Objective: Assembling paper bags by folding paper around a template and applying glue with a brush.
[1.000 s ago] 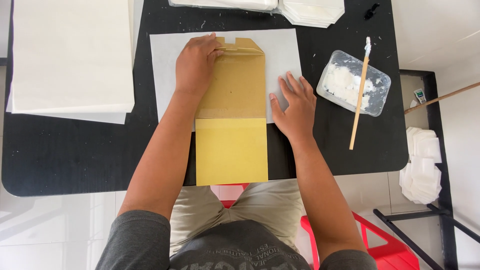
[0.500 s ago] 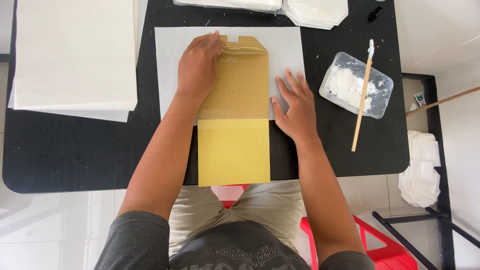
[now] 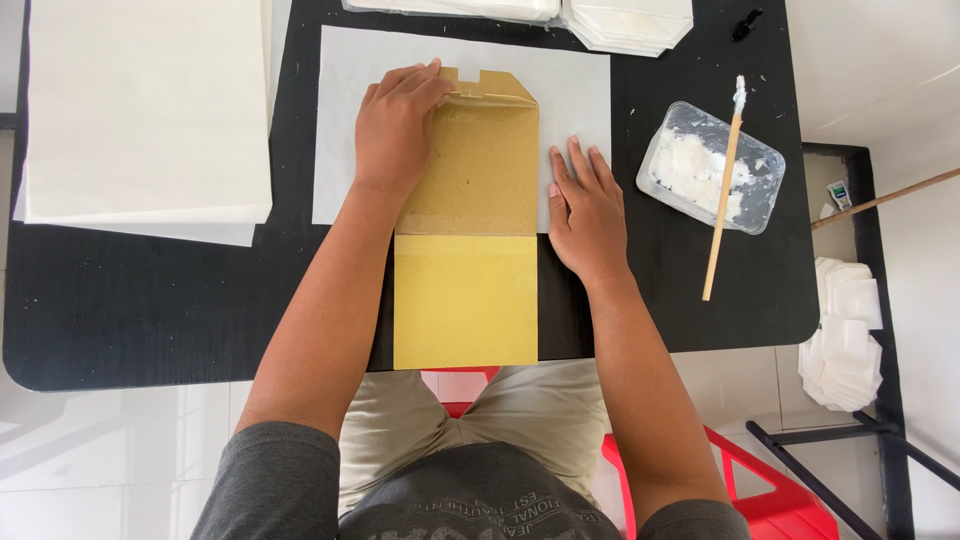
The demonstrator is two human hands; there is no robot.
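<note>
Black rounded-corner tabletop (image 3: 150, 310), seen from above, over a pale tiled floor. Item: folded brown paper envelope (image 3: 480, 165) with a brighter yellow lower panel (image 3: 465, 300), lying on a white backing sheet (image 3: 575, 90) at centre; the yellow panel overhangs the table's near edge. My left hand (image 3: 395, 125) rests flat on the envelope's upper left edge, fingers together, pressing, not pinching. My right hand (image 3: 585, 205) lies flat, fingers spread, just beside the envelope's right edge, thumb touching it. Right of it: clear plastic tub of white paste (image 3: 680, 185), with a wooden stick (image 3: 722, 190) laid across. Left: stack of large white sheets (image 3: 145, 110). Far edge: white folded paper piles (image 3: 625, 20). Below the table: red plastic chair (image 3: 770, 490).
</note>
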